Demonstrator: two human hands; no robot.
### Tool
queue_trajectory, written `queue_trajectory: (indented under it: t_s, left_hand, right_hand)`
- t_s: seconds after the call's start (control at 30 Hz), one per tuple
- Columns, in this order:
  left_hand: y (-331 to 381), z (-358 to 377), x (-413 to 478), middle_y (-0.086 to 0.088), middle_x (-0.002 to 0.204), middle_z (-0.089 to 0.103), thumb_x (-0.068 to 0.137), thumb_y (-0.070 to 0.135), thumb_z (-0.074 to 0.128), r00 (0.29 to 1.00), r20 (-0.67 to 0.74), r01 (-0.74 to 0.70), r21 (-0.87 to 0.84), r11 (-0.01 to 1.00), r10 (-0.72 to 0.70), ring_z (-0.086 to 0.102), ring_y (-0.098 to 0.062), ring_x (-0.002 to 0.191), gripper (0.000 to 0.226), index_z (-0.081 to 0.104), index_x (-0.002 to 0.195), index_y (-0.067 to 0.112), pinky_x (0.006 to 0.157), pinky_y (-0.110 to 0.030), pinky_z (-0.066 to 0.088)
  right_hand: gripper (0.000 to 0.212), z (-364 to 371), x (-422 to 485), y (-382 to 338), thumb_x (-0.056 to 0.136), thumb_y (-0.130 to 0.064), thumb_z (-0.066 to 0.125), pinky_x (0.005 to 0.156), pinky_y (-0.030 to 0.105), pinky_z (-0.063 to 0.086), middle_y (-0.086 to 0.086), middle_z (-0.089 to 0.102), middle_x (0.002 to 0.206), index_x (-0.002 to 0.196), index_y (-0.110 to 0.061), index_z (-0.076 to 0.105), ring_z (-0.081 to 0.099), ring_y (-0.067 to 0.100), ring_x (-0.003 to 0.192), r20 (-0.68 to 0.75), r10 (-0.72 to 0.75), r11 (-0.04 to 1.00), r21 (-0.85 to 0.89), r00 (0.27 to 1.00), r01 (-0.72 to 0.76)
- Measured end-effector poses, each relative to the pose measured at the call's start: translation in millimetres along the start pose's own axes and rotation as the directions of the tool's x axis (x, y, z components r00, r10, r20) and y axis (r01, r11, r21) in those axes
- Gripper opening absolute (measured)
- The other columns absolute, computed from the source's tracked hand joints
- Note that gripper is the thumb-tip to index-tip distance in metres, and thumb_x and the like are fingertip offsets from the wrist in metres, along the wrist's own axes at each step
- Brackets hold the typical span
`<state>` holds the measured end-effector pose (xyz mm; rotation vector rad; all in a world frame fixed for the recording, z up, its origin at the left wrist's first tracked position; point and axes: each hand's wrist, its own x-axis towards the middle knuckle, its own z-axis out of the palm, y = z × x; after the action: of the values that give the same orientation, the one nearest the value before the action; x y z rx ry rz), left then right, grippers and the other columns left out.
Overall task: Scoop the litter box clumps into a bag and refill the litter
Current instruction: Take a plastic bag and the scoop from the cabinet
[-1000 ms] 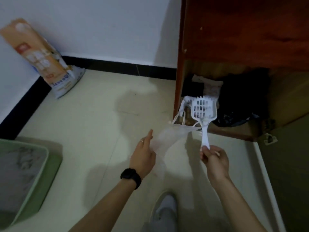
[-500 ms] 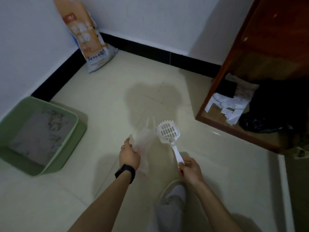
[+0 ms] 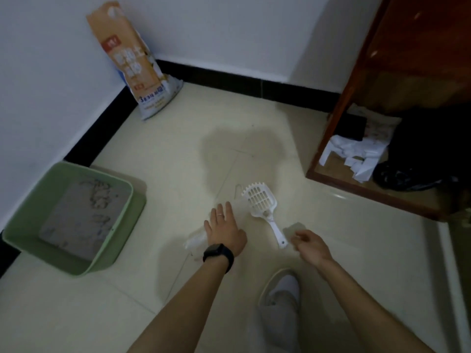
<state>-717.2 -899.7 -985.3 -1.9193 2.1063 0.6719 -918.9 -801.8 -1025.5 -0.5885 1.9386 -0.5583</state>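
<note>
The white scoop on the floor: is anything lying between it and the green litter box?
Only the left hand, lying flat on the clear plastic bag, sits between the scoop and the litter box; the rest is bare floor tile. The right hand hovers beside the scoop's handle with nothing between them.

Location type: a room corner in a private home.

Indicators:
- A pale tiled floor (image 3: 165, 149) meets plain white walls (image 3: 38, 72), with a black skirting board (image 3: 229, 80) along their base.
- A green litter box (image 3: 130, 217) holding grey litter stands on the floor beside the left wall.
- A printed litter sack (image 3: 135, 64) leans upright in the corner.
- A white slotted scoop (image 3: 260, 200) lies on the tiles.
- At right, an open reddish-brown wooden cupboard (image 3: 356, 85) holds loose white papers (image 3: 356, 159) and a crumpled black bag (image 3: 407, 174) on its bottom shelf.
- Lighting is dim
</note>
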Motion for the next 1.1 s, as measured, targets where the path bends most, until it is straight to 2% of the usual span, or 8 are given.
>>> queue_trajectory:
  t_s: [0.17, 0.33, 0.5, 0.6, 0.73, 0.83, 0.97, 1.1]
  left_hand:
    - [89, -43, -33, -0.005, 0.163, -0.005, 0.095, 0.031, 0.043, 0.922, -0.063, -0.382, 0.019, 0.924, 0.383, -0.009, -0.024, 0.148, 0.076, -0.003, 0.155, 0.023, 0.12, -0.048, 0.002]
    - [209, -108, -88, -0.005, 0.162, 0.009, 0.093, 0.034, 0.048, 0.603, -0.229, -0.747, 0.173, 0.642, 0.764, 0.002, -0.026, 0.149, 0.071, 0.015, 0.155, 0.022, 0.118, -0.051, 0.011]
    - [299, -169, -135, -0.01, 0.157, 0.026, 0.088, 0.03, 0.055, 0.23, -0.346, -0.867, 0.351, 0.352, 0.91, 0.016, -0.032, 0.146, 0.066, 0.034, 0.149, 0.015, 0.116, -0.051, 0.019]
    - [332, -202, -146, -0.011, 0.157, 0.025, 0.084, 0.029, 0.057, 0.14, -0.399, -0.822, 0.463, 0.331, 0.906, 0.014, -0.032, 0.147, 0.072, 0.032, 0.149, 0.013, 0.116, -0.052, 0.018]
    - [347, -230, -145, -0.011, 0.157, 0.026, 0.079, 0.026, 0.065, 0.156, -0.458, -0.769, 0.5, 0.399, 0.875, 0.015, -0.032, 0.146, 0.082, 0.029, 0.15, 0.009, 0.115, -0.058, 0.019]
    - [342, -231, -137, -0.011, 0.159, 0.019, 0.075, 0.026, 0.068, 0.162, -0.469, -0.742, 0.522, 0.421, 0.868, 0.011, -0.033, 0.147, 0.092, 0.022, 0.153, 0.011, 0.114, -0.061, 0.015]
    - [334, -235, -123, -0.004, 0.161, 0.012, 0.075, 0.029, 0.067, 0.157, -0.48, -0.712, 0.551, 0.436, 0.863, 0.004, -0.028, 0.149, 0.097, 0.013, 0.155, 0.019, 0.111, -0.067, 0.011]
    - [327, -241, -107, 0.001, 0.162, 0.009, 0.076, 0.032, 0.067, 0.094, -0.455, -0.682, 0.618, 0.39, 0.885, 0.002, -0.024, 0.149, 0.1, 0.006, 0.155, 0.025, 0.11, -0.067, 0.008]
  right_hand:
    - [0.024, -97, -84, -28, 0.092, -0.03, 0.066, 0.092, 0.027, 0.046, -0.001, 0.062, 0.127, 0.115, -0.024, 0.066, 0.061, 0.015, 0.107, -0.258, -0.19, 0.979, 0.02, 0.947, 0.202]
    - [0.03, -212, -196, -41, 0.094, -0.032, 0.062, 0.096, 0.03, 0.046, -0.007, 0.055, 0.131, 0.123, -0.026, 0.062, 0.055, 0.01, 0.115, -0.548, -0.441, 0.897, -0.234, 0.711, 0.376]
    - [0.036, -294, -287, -24, 0.094, -0.039, 0.057, 0.102, 0.032, 0.042, -0.007, 0.051, 0.139, 0.129, -0.027, 0.057, 0.048, 0.015, 0.126, -0.704, -0.52, 0.848, -0.492, 0.484, 0.195]
    - [0.04, -322, -313, -1, 0.093, -0.04, 0.053, 0.098, 0.036, 0.046, -0.004, 0.053, 0.137, 0.129, -0.024, 0.056, 0.048, 0.021, 0.122, -0.761, -0.517, 0.829, -0.558, 0.392, 0.011]
    - [0.054, -328, -319, 30, 0.092, -0.048, 0.049, 0.096, 0.038, 0.048, -0.002, 0.05, 0.142, 0.142, -0.027, 0.043, 0.049, 0.021, 0.123, -0.803, -0.338, 0.864, -0.471, 0.491, -0.175]
    - [0.058, -318, -319, 42, 0.097, -0.048, 0.044, 0.093, 0.04, 0.053, -0.001, 0.05, 0.143, 0.149, -0.028, 0.031, 0.056, 0.02, 0.118, -0.772, -0.214, 0.922, -0.362, 0.599, -0.137]
    - [0.058, -297, -321, 36, 0.096, -0.03, 0.05, 0.088, 0.041, 0.055, 0.001, 0.052, 0.145, 0.151, -0.023, 0.033, 0.064, 0.025, 0.11, -0.788, -0.232, 0.936, -0.34, 0.57, -0.089]
    - [0.075, -269, -322, 17, 0.092, -0.015, 0.053, 0.086, 0.033, 0.055, 0.001, 0.023, 0.162, 0.157, -0.02, 0.016, 0.066, 0.025, 0.106, -0.689, -0.263, 0.941, -0.336, 0.675, 0.023]
